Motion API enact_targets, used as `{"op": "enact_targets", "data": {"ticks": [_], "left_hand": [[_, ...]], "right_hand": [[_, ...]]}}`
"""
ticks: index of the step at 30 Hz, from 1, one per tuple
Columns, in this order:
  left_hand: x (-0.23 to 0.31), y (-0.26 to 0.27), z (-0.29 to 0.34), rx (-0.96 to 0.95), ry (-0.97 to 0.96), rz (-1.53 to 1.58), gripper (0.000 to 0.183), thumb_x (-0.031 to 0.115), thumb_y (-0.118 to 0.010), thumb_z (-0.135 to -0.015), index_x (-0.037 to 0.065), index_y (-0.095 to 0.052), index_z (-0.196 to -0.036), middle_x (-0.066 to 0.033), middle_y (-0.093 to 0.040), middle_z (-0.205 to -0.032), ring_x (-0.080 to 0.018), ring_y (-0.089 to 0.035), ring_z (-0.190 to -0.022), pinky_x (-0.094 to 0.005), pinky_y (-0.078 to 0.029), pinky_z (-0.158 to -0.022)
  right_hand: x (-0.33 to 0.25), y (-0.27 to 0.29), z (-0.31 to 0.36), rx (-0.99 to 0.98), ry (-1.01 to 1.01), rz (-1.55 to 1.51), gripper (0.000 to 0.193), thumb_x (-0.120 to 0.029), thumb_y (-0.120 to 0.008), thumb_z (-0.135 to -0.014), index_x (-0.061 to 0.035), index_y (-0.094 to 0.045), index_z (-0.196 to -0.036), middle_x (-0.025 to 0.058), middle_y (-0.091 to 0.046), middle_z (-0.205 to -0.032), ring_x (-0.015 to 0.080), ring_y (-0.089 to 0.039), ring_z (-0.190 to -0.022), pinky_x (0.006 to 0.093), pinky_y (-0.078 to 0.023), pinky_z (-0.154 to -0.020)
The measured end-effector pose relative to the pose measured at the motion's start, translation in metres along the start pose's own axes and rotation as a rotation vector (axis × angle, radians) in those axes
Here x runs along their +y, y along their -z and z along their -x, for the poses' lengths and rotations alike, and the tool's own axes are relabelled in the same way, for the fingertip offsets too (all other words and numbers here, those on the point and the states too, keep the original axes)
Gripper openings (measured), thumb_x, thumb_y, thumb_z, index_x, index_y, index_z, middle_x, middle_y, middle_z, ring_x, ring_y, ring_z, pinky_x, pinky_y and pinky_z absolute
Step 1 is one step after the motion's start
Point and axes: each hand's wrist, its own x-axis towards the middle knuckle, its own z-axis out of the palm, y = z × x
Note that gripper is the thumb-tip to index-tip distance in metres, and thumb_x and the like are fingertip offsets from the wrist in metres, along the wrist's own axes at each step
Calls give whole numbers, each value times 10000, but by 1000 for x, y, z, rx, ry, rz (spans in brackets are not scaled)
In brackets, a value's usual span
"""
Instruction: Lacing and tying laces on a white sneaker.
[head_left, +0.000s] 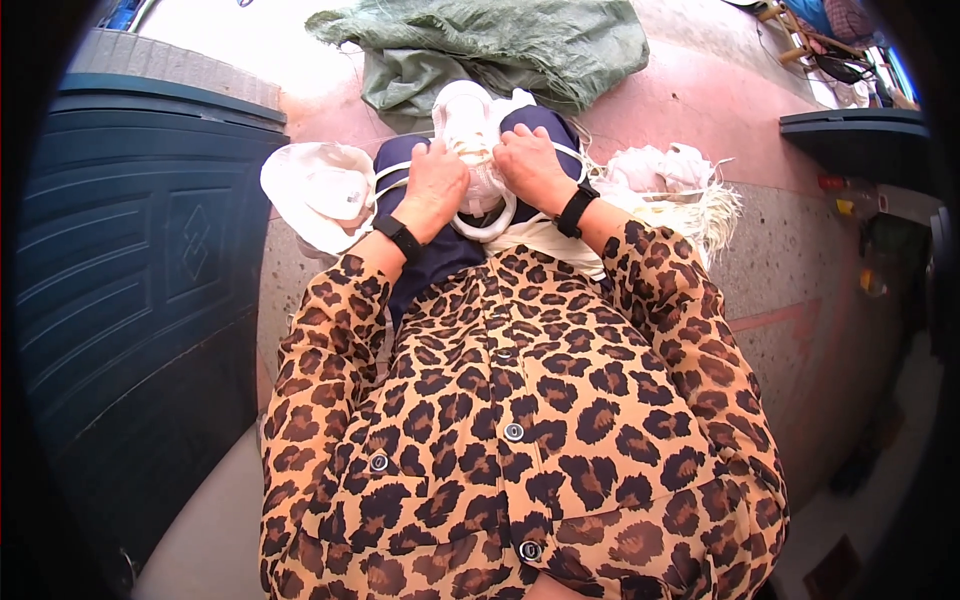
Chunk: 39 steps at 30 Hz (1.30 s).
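A white shoe (464,105) rests between my knees, its toe pointing away and its rounded opening close to my belly. My left hand (436,183) is closed at the shoe's left side, fingers pinched on a white shoelace (392,172) that trails over my left knee. On the other side my right hand (530,165) is also closed, with another white shoelace (566,150) running out from it over my right knee. My hands hide part of the shoe's middle. Both hands are at about the same height.
By my left knee is an open white bag (310,195) with white things inside. To my right lie white pieces (655,168) and a bundle of pale laces (712,212). A crumpled green sack (500,50) spreads ahead. A dark blue panelled door (140,220) stands at left.
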Motion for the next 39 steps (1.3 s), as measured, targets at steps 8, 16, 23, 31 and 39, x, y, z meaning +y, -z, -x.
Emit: {"op": "enact_targets", "data": {"ticks": [8, 16, 23, 31, 39], "left_hand": [[11, -3, 19, 233, 242, 143, 120, 181, -570, -659, 68, -608, -672, -56, -590, -690, -214, -508, -758, -357, -373, -625], [4, -11, 18, 117, 282, 327, 221, 264, -633, -695, 46, -596, -697, -86, -575, -751, -265, -504, -786, -382, -418, -599], [8, -1, -39, -136, 145, 552, 204, 221, -654, -666, 29, -623, -728, -164, -604, -745, -310, -581, -762, -402, -466, -663], [-13, -12, -63, -134, 235, 1055, 189, 153, -561, -694, -10, -621, -769, -150, -610, -680, -209, -568, -581, -307, -457, -591], [9, -4, -86, -306, 269, 1209, 276, 76, -534, -756, -42, -562, -1004, -66, -574, -684, -111, -499, -476, -245, -401, -425]], "right_hand": [[-2, 7, 15, -65, -106, 64, 153, -199, -549, -714, -86, -633, -655, 67, -561, -779, 230, -494, -849, 397, -357, -717], [17, -1, 20, -131, -173, -218, 161, -179, -504, -754, -66, -616, -778, 115, -575, -846, 293, -519, -888, 447, -425, -730], [22, -6, 16, -156, -157, -287, 195, -220, -495, -766, -89, -637, -790, 102, -593, -834, 287, -538, -850, 416, -439, -718], [23, -8, 17, -135, -142, -340, 182, -206, -500, -746, -94, -633, -800, 83, -605, -838, 279, -537, -847, 429, -425, -714], [20, -13, 18, -147, -145, -301, 174, -189, -491, -743, -89, -628, -781, 82, -608, -829, 264, -534, -848, 418, -418, -730]]}}
